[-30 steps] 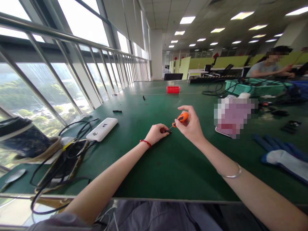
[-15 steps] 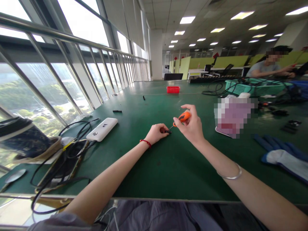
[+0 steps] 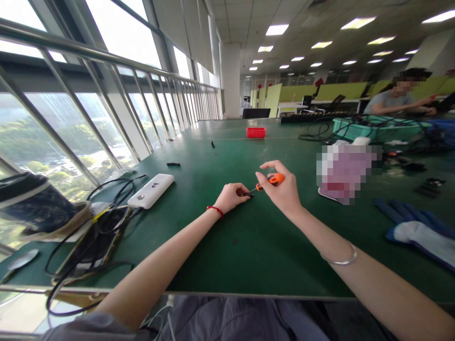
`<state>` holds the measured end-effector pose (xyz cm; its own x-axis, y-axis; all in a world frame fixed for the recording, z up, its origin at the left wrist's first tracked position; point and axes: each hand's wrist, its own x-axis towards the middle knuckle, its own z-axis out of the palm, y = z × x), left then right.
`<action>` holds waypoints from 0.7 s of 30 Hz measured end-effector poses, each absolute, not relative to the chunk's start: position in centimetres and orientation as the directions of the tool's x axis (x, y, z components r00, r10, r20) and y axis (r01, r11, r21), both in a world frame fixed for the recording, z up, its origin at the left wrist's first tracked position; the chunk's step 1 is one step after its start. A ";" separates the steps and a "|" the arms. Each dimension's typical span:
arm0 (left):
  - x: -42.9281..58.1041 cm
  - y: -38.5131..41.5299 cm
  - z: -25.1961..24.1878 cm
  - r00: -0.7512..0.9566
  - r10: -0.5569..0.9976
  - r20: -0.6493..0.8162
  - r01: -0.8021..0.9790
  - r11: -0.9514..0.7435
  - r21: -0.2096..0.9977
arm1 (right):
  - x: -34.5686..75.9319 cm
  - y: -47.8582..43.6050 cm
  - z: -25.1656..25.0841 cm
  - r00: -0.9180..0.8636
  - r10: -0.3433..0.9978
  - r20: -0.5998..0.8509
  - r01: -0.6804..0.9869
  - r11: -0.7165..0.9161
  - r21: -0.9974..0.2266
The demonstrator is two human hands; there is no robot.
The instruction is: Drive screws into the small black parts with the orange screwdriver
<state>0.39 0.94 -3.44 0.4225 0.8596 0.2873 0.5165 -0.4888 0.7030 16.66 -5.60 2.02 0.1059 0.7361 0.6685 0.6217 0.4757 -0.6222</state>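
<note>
Head view: the left hand [image 3: 232, 196] pinches a small black part [image 3: 250, 194] on the worktop [image 3: 227, 258]; the right hand [image 3: 285, 192] grips an orange screwdriver [image 3: 276, 179], shaft directed at the part. The step appears to be screwdriving; the next turn would call for steady, aligned pressure.

The left hand [image 3: 232, 196] holds a small black part [image 3: 250, 194]. At three o'clock from it, the right hand [image 3: 284, 189] grips an orange screwdriver [image 3: 276, 179] (shaft slanting partward); a red bin [image 3: 256, 133] sits at twelve.
</note>
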 end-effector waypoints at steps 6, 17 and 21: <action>0.4 0.9 -3.5 0.403 0.866 0.298 0.514 -0.483 0.709 | 16.7 -5.4 1.9 0.012 0.661 0.750 0.570 0.612 -0.548; 0.5 0.8 -3.4 0.403 0.863 0.303 0.522 -0.489 0.698 | 16.6 -5.4 1.7 0.000 0.694 0.720 0.542 0.604 -0.583; 0.4 0.8 -3.4 0.411 0.858 0.307 0.514 -0.497 0.699 | 16.6 -5.5 1.8 0.066 0.692 0.719 0.635 0.526 -0.565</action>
<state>0.45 0.83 -3.43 0.4113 0.8582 0.3073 0.5140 -0.4967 0.6993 16.56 -5.51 1.80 0.0665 0.6921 0.7187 0.6353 0.5261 -0.5654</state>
